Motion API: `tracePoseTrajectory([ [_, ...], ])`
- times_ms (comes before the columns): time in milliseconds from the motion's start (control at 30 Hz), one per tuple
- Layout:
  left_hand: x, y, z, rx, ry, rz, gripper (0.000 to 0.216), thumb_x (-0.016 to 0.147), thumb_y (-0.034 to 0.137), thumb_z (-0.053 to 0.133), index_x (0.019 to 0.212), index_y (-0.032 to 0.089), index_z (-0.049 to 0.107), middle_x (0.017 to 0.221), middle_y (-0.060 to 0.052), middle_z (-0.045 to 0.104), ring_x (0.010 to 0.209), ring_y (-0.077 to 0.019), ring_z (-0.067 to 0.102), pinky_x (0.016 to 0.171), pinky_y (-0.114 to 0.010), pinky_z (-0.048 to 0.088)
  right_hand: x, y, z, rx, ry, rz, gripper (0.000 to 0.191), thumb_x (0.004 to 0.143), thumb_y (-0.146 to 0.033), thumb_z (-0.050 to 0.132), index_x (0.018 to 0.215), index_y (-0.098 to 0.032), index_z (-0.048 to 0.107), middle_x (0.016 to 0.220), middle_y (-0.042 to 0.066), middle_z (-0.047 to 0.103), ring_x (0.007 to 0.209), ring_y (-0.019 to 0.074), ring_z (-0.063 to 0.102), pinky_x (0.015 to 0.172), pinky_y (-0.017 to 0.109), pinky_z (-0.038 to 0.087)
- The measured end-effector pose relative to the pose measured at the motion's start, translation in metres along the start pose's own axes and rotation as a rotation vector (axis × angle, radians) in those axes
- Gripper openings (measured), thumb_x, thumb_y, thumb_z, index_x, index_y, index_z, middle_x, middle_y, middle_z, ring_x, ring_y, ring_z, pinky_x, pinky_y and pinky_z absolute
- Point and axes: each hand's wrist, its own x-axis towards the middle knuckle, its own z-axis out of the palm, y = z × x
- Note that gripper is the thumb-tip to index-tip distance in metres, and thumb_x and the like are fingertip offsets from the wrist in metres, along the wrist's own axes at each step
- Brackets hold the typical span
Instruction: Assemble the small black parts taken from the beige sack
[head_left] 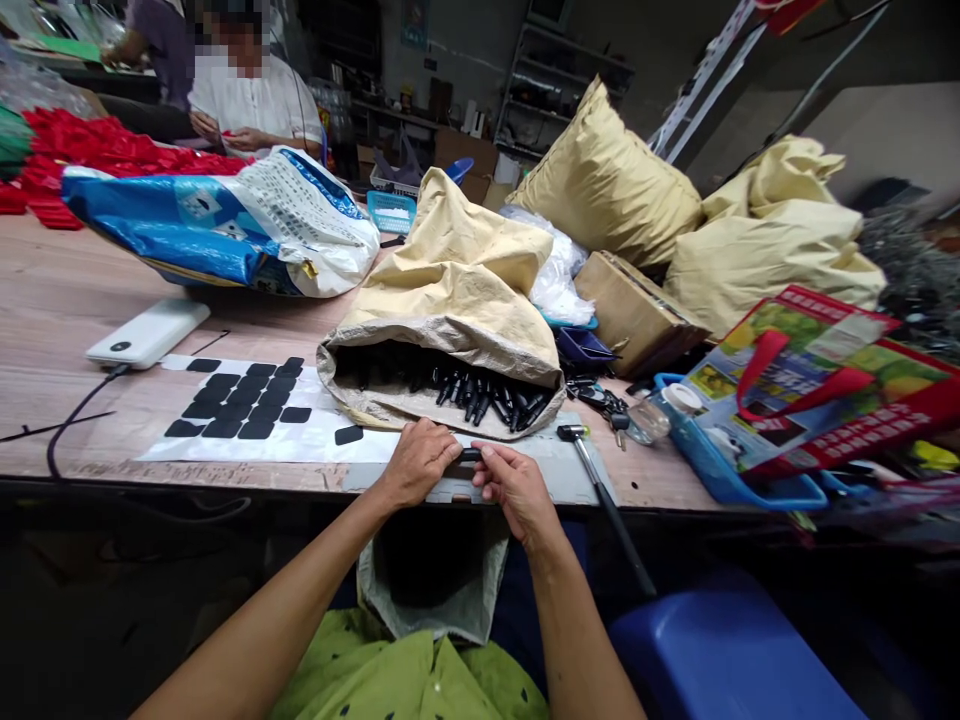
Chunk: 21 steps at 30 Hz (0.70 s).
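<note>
My left hand (421, 462) and my right hand (516, 488) meet at the table's front edge, fingers closed on opposite ends of a small black rod-shaped piece (470, 455). Its exact kind is too small to make out. Just beyond them lies a beige woven sack (457, 270), its mouth facing me, with many similar slim black pieces (480, 392) inside. To the left, several black rounded-square patches (240, 402) sit on a white sheet (169, 447). A hammer (596, 475) rests right of my hands, its handle jutting past the table edge.
A white power bank (148, 333) with a cable and a blue-white sack (225, 225) are at left. A blue basket (697, 455) with a printed bag (817, 380) stands at right. Below my hands an open sack (375, 580) hangs; a blue stool (735, 650) is beside it.
</note>
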Motion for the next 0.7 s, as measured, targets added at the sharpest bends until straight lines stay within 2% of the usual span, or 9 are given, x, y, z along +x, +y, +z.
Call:
tracePoseTrajectory([
  [100, -0.0004, -0.0003, 0.0, 0.002, 0.002, -0.003, 0.04, 0.105, 0.039, 0.038, 0.082, 0.022, 0.065, 0.088, -0.001, 0.065, 0.091, -0.0208, 0.048, 0.083, -0.038, 0.031, 0.0004, 0.0019, -0.0007, 0.106, -0.026, 0.078, 0.043, 0.066, -0.041, 0.09, 0.095, -0.011, 0.077, 0.069, 0.002, 0.068, 0.055, 0.0072, 0.059, 0.044, 0.013, 0.046],
  [267, -0.0011, -0.0004, -0.0005, -0.004, 0.006, 0.004, 0.04, 0.105, 0.039, 0.037, 0.083, 0.022, 0.065, 0.089, -0.002, 0.066, 0.09, -0.0206, 0.048, 0.084, -0.038, 0.031, 0.0028, 0.0058, 0.0022, 0.185, 0.0, 0.102, 0.033, 0.066, -0.033, 0.091, 0.086, -0.011, 0.076, 0.068, 0.003, 0.069, 0.054, 0.0077, 0.06, 0.046, 0.014, 0.05],
  [500, -0.0007, 0.0014, -0.0011, -0.015, 0.014, 0.005, 0.041, 0.105, 0.038, 0.037, 0.08, 0.022, 0.064, 0.087, -0.002, 0.065, 0.09, -0.021, 0.048, 0.082, -0.039, 0.03, 0.0029, 0.0047, 0.0028, 0.223, 0.0, 0.115, 0.034, 0.068, -0.03, 0.09, 0.092, -0.01, 0.076, 0.069, 0.002, 0.07, 0.055, 0.007, 0.061, 0.047, 0.013, 0.051],
  [700, -0.0013, 0.0041, -0.0022, -0.035, 0.036, 0.002, 0.043, 0.106, 0.042, 0.035, 0.079, 0.022, 0.062, 0.084, -0.002, 0.063, 0.09, -0.0206, 0.049, 0.082, -0.038, 0.031, -0.0024, 0.0038, 0.0019, 0.275, -0.058, 0.065, 0.037, 0.073, -0.038, 0.087, 0.098, -0.014, 0.075, 0.074, 0.001, 0.068, 0.061, 0.0077, 0.062, 0.052, 0.015, 0.052],
])
